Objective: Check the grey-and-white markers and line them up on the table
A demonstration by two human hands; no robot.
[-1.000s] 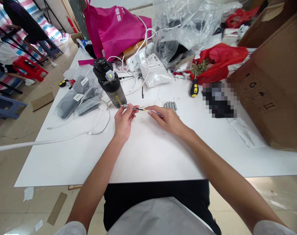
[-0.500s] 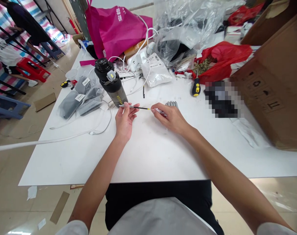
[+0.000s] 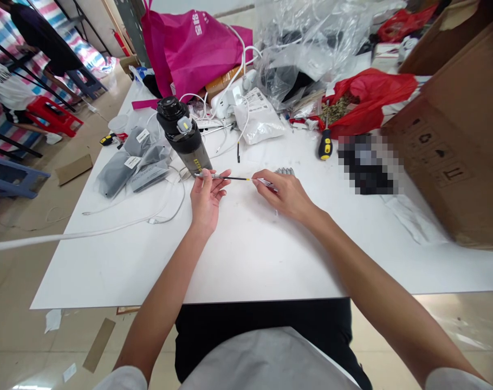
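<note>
A thin pen refill (image 3: 239,178), black with a short yellow stretch, spans the gap between my hands above the white table. My left hand (image 3: 206,203) pinches its grey, pen-tip-like end between thumb and fingers, the other fingers loosely spread. My right hand (image 3: 285,194) is closed at the refill's other end, around a whitish, clear piece that looks like a pen barrel (image 3: 270,184), mostly hidden by the fingers. Just beyond the right hand lie several grey ribbed pieces (image 3: 285,171), partly covered by it. A black water bottle (image 3: 185,138) stands close behind my left hand.
Grey pouches (image 3: 118,172) and white cables (image 3: 161,220) lie left. Further back are a magenta bag (image 3: 189,49), a white packet (image 3: 259,122), a short black stick (image 3: 238,152), a screwdriver (image 3: 325,145) and a red bag (image 3: 384,89). A cardboard box (image 3: 453,141) stands right.
My hands have drifted very slightly apart, the right one a little rightward and the left one a little leftward. Both keep their grip; everything else looks the same.
</note>
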